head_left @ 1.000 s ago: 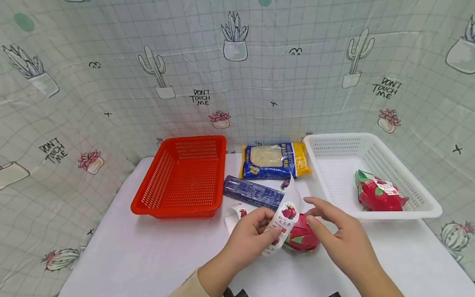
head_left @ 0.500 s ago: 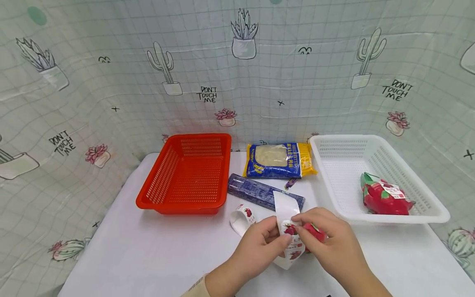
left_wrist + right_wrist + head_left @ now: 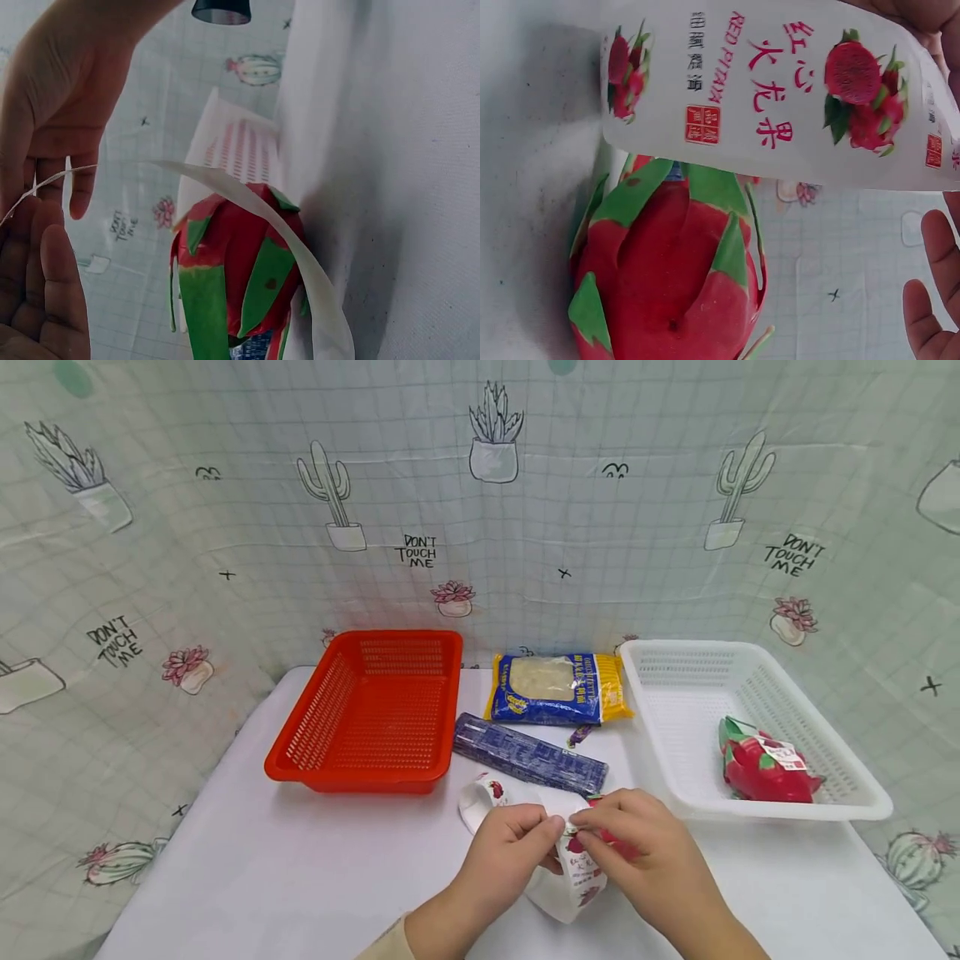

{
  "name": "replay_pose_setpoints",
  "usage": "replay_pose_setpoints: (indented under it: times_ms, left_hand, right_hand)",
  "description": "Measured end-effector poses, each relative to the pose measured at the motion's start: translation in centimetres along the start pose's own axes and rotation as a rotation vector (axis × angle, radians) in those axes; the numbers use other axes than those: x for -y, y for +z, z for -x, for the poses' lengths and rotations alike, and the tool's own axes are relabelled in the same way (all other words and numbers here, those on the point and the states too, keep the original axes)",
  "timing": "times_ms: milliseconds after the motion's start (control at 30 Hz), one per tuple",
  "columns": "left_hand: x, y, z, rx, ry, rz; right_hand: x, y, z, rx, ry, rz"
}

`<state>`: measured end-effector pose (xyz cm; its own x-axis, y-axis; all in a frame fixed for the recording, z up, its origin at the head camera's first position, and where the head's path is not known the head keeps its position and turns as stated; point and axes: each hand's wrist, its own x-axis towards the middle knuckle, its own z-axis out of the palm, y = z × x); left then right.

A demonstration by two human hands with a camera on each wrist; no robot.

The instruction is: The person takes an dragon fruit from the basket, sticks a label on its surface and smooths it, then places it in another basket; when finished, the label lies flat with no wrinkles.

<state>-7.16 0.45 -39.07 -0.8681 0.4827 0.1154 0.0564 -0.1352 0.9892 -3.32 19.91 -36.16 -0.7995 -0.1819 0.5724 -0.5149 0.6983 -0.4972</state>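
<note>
A strip of white stickers printed with dragon fruit pictures loops between both hands in the head view. My left hand pinches the strip between thumb and fingers. Close beside it, my right hand pinches the same part of the strip at a sticker's edge. In the right wrist view, the strip reads "RED PITAYA". A red dragon fruit with green scales lies on the table just beyond the strip; the right hand hides most of it in the head view.
A red basket stands left. A white basket at right holds a dragon fruit with a white label. Behind the hands lie a dark blue long pack, a blue-yellow food bag and a small purple wrapped piece.
The right hand has come from beside the dragon fruit to the strip and now pinches it. The strip's upright free end has bent down, and the hands have drawn together.
</note>
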Motion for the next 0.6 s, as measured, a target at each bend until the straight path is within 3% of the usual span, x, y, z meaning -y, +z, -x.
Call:
replay_pose_setpoints:
  times_ms: [133,400,600]
  left_hand:
    - [0.09,-0.14,0.09,0.005,0.016,-0.011]
    - [0.45,-0.36,0.32,-0.011,0.041,-0.128]
    - [0.81,-0.44,0.38,-0.044,0.229,-0.391]
  right_hand:
    - [-0.29,0.29,0.06,-0.023,-0.054,0.004]
    - [-0.33,0.58,0.40,-0.028,-0.014,-0.033]
    - [-0.29,0.83,0.63,0.004,0.031,-0.032]
